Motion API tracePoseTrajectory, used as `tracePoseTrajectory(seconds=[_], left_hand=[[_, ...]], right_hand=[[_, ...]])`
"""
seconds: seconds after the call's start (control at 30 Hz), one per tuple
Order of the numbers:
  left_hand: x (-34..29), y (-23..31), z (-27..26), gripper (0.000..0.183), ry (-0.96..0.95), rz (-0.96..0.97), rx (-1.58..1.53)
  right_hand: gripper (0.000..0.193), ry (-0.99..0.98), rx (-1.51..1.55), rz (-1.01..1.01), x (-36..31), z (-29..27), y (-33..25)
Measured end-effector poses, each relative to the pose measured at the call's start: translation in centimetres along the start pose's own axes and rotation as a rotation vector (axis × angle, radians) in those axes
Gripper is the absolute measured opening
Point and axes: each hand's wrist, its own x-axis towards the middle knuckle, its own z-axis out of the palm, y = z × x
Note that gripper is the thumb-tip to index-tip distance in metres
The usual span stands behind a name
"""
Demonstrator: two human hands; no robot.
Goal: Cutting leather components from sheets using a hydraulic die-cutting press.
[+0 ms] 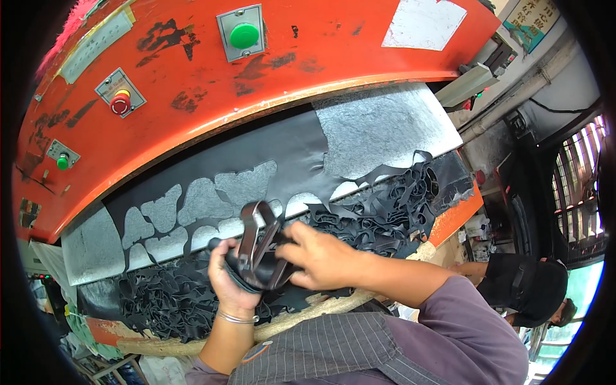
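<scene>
You show two hands: one left hand [232, 282] and one right hand [324, 258], with at least one dark metal cutting die [265, 242] between them. Before you stand one orange-red press [308, 38], three button plates [224, 24], two green push buttons [244, 36] and one red mushroom button [120, 102]. You have one pale cutting board [378, 128] and one black leather sheet [250, 142]; the leather scraps [173, 301] are too tangled to count. One other person [523, 285] is at your right.

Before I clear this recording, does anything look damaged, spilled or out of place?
The orange machine front carries dark patches, so its paint looks stained or worn. Tangled black scraps crowd the near edge of the pale board, untidy, though perhaps just offcuts. Nothing else stands out.
</scene>
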Motion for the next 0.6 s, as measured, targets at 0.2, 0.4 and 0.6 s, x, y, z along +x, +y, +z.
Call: tracePoseTrajectory(seconds=[0.2,0.4,0.6], left_hand=[[1.1,4.2,-0.3,0.013,-0.141,0.294,0.415],[4.8,3.2,3.1,0.016,-0.335,0.386,1.397],[9.2,1.8,3.5,0.031,-0.493,0.563,1.881]], right_hand=[[0.039,0.114,-0.212,0.302,2.1,-4.0,5.0],[0.039,0.03,-0.378,0.407,3.8,-5.4,8.0],[0.054,0.108,-0.319,0.374,2.7,-5.2,9.1]])
